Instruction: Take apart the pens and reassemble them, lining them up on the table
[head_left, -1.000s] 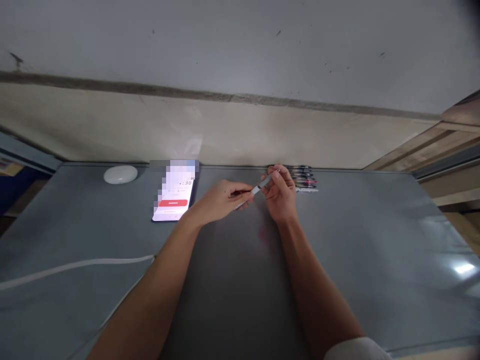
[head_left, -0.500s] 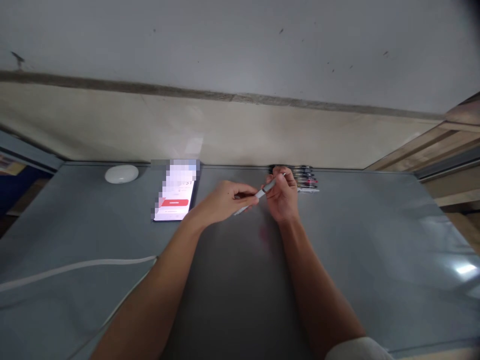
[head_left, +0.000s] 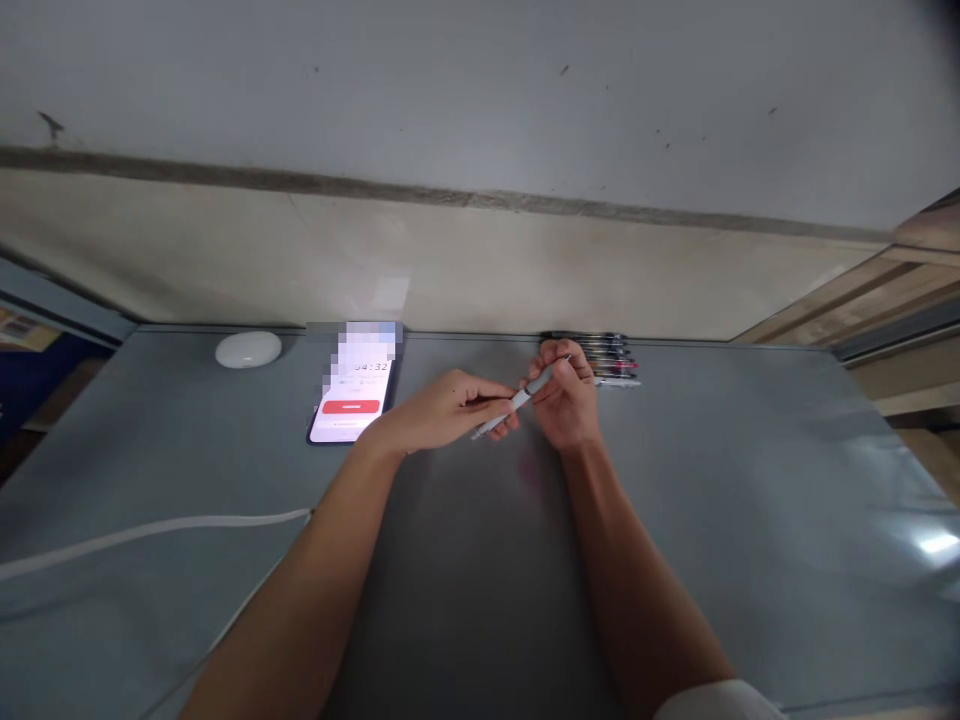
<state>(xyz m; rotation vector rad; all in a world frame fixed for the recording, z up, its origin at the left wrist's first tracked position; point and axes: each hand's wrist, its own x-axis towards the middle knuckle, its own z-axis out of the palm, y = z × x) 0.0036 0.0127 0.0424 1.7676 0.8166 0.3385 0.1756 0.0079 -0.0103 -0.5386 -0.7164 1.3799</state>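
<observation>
While a pale wall (head_left: 480, 90) rises at 12 o'clock, a person bends two bare forearms over a gray worktop (head_left: 712, 520). The left hand (head_left: 442, 410) has its grip closed on the middle of a gray-and-white pen (head_left: 521, 398), as the right hand (head_left: 564, 400) pinches the upper end. A white cable (head_left: 187, 522) trails at 8 o'clock; a lit phone (head_left: 352, 395) lies at the left hand's 9 o'clock, a white oval object (head_left: 248, 350) at the phone's 10 o'clock. A row of pens (head_left: 616, 362) rests at the right hand's 2 o'clock. Above the worktop, the held pen slants toward 2 o'clock.
</observation>
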